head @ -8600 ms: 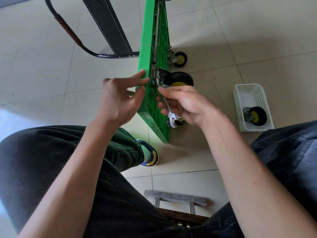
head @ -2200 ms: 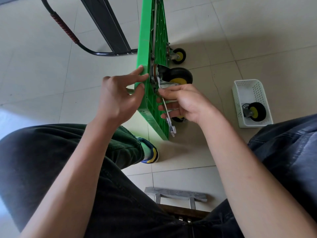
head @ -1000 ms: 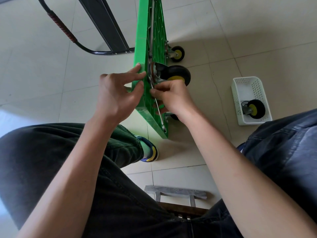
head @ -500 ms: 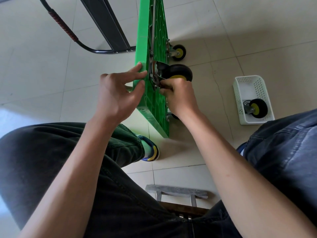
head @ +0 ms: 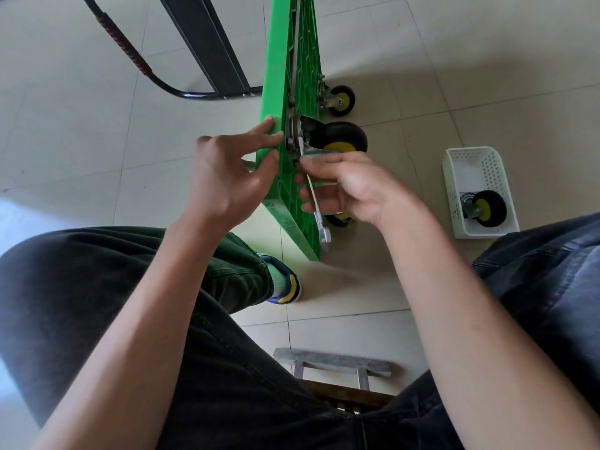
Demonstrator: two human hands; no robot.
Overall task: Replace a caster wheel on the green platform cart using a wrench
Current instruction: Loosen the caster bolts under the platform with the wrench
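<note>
Cart tipped on its side edge on floor. R hand grips wrench at caster wheel plate, handle pointing down toward person. L hand, fingers straight, braces cart's edge.

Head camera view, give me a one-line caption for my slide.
Right hand works a wrench at the caster wheel while the left hand steadies the green cart.
</note>
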